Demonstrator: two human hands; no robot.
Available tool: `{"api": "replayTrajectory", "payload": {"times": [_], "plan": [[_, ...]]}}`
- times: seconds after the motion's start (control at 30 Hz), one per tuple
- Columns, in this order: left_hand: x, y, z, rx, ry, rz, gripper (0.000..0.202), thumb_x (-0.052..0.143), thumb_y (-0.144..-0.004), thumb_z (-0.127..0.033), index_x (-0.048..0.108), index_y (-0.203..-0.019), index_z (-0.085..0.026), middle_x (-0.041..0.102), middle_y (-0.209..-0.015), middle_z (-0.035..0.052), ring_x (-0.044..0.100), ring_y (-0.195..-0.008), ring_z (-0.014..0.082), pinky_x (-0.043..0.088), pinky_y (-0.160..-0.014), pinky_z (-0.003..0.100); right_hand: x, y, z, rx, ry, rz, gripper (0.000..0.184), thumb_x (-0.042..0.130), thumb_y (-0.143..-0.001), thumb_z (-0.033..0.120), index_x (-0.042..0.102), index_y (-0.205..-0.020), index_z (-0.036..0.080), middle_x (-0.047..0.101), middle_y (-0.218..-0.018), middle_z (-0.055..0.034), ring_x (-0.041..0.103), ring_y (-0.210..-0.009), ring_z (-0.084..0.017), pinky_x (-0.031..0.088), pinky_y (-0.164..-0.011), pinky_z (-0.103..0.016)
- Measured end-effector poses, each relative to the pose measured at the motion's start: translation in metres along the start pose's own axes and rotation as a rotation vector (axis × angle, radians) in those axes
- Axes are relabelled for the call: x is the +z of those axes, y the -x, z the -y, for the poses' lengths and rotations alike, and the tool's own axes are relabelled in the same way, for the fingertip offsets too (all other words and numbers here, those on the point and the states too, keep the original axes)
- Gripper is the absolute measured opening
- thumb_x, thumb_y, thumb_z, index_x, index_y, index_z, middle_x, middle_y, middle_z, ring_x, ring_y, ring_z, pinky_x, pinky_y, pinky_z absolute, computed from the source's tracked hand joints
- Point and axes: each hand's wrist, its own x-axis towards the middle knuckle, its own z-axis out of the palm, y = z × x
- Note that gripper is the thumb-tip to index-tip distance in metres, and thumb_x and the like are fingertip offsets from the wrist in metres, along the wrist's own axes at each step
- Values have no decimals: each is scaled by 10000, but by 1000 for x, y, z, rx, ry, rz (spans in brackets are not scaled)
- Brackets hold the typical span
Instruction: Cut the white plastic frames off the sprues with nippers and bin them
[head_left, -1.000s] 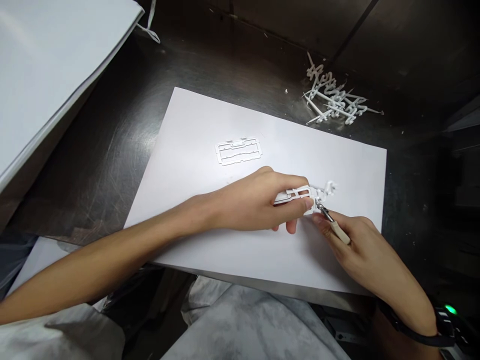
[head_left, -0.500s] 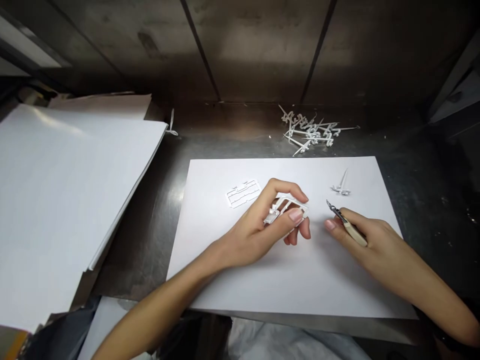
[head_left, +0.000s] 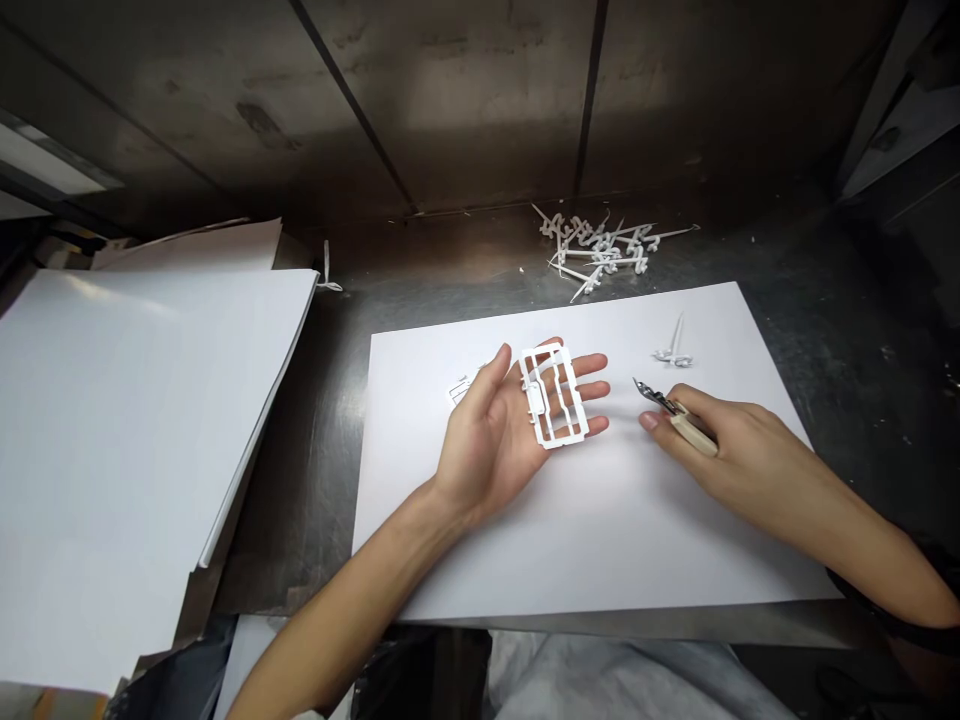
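Note:
My left hand (head_left: pixel 499 435) lies palm up over a white paper sheet (head_left: pixel 585 520), with a white plastic frame part (head_left: pixel 553 395) resting across its fingers. My right hand (head_left: pixel 724 450) rests on the sheet to the right and grips a small cutter (head_left: pixel 664 402) with a pale handle, its dark tip pointing left. A second white frame part (head_left: pixel 459 389) lies on the sheet, mostly hidden behind my left hand. A small cut-off sprue piece (head_left: pixel 673 350) lies on the sheet above my right hand.
A pile of white sprue offcuts (head_left: pixel 600 248) sits on the dark metal table (head_left: pixel 322 440) beyond the sheet. A stack of large white sheets (head_left: pixel 127 430) fills the left side. A metal wall (head_left: pixel 465 90) closes the back.
My left hand has turned palm up and spread its fingers, so the frame part now lies flat on them. The cut-off sprue piece lies apart on the sheet. The view has tilted up.

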Motion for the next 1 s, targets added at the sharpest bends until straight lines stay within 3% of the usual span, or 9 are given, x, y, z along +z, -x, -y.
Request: {"api": "replayTrajectory", "payload": {"times": [0.2, 0.7, 0.9, 1.0], "plan": [[0, 3, -2, 26, 85, 35, 533, 368, -1154, -534, 667, -1358, -144, 711, -1466, 210, 761, -1201, 320, 638, -1026, 515, 3, -1, 0, 15, 34, 0, 476, 468, -1105, 649, 461, -840, 253, 558, -646, 51, 493, -568, -202, 331, -565, -304], [1, 3, -3, -22, 149, -2, 510, 415, -1144, -533, 625, -1407, -149, 761, -1338, 206, 789, -1135, 329, 647, -1005, 521, 2, -1, 2, -36, 27, -9, 461, 492, -1108, 603, 443, -820, 247, 542, -636, 54, 482, -548, -198, 315, -567, -295], [4, 4, -2, 11, 97, -51, 457, 440, -1141, -518, 608, -1433, -208, 760, -1295, 163, 790, -1105, 316, 665, -961, 522, 2, 0, 4, -48, 25, -10, 455, 479, -1103, 595, 442, -815, 245, 545, -637, 50, 481, -546, -196, 320, -566, -292], [2, 4, 1, 37, 46, -75, 350, 550, -1122, -451, 654, -1376, -235, 758, -1189, 97, 788, -1031, 259, 679, -945, 486, 1, -1, 3, -36, 93, -59, 436, 477, -1095, 577, 445, -817, 242, 547, -642, 41, 476, -555, -199, 315, -572, -292]]}}
